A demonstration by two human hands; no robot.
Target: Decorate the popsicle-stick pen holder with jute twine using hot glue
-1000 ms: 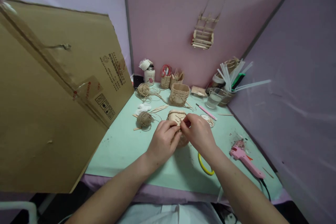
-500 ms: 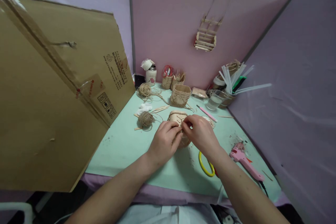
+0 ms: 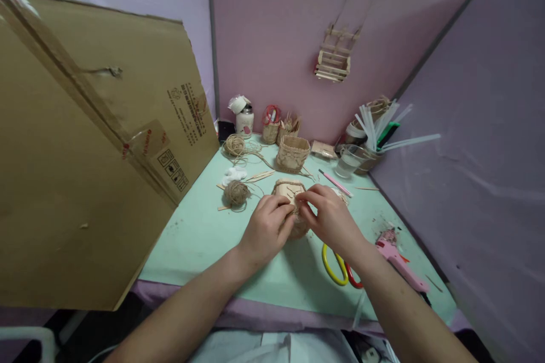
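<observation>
Between and partly behind the hands [image 3: 264, 231], a tan container [image 3: 284, 189].

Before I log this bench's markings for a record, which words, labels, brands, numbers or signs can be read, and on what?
No word, brand or number is readable.
Cardboard: dark printed lines and a round mark, too small to read.
Framed pictograms on it: too small to make out.
Tape on it: red print, too blurred.
White jar: reddish picture, no legible lettering.

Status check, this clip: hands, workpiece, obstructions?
Left grip on basket; right grip at it, thumb and forefinger apart. Basket partly hidden by both hands. Scissors handles beside right forearm, clear of basket.
</observation>
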